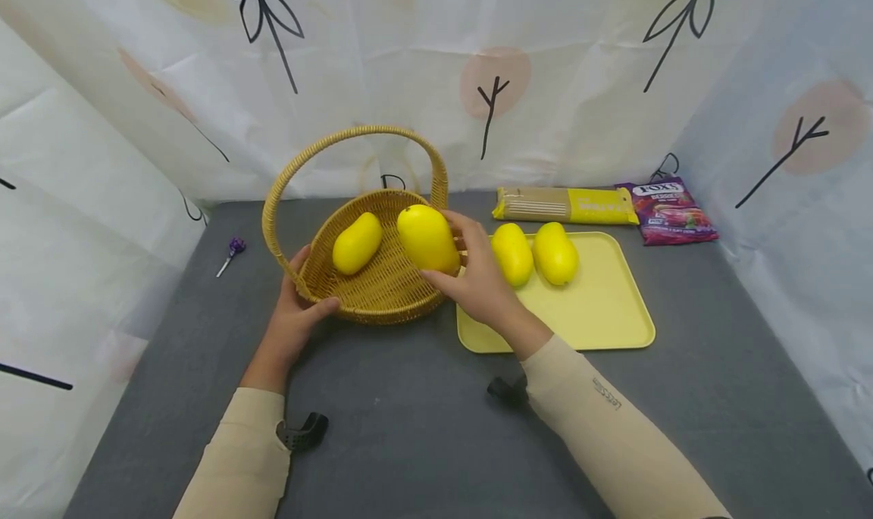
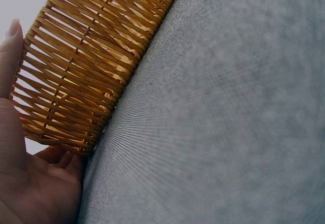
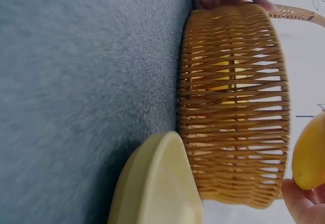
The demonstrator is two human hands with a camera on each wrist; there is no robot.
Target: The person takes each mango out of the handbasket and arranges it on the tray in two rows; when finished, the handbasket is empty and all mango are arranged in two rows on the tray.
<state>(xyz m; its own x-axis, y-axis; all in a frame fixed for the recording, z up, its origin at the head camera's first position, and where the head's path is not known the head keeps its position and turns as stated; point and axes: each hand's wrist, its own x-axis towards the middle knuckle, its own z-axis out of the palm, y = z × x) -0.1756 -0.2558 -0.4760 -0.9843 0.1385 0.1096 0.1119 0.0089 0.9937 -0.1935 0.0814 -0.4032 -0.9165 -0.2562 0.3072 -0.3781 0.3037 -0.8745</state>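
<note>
A wicker basket (image 1: 389, 307) with a tall arched handle stands on the grey table, one yellow mango (image 1: 358, 244) lying inside it. My left hand (image 1: 295, 323) holds the basket's left side, thumb over the rim; the left wrist view shows the woven wall (image 2: 86, 66) beside that hand. Over the basket's right side, my right hand (image 1: 477, 276) grips another mango (image 1: 427, 239), which also appears in the right wrist view as a yellow fruit (image 3: 311, 153) above the rim. Two more mangoes (image 1: 513, 255) (image 1: 555, 254) lie on a pale yellow tray (image 1: 586, 322) to the right.
Behind the tray lies a yellow-and-clear pack of noodles (image 1: 566, 205), with a purple Fox's candy bag (image 1: 671, 212) to its right. A purple-wrapped lollipop (image 1: 236, 246) lies left of the basket. White patterned cloth (image 1: 559, 125) hangs around the table.
</note>
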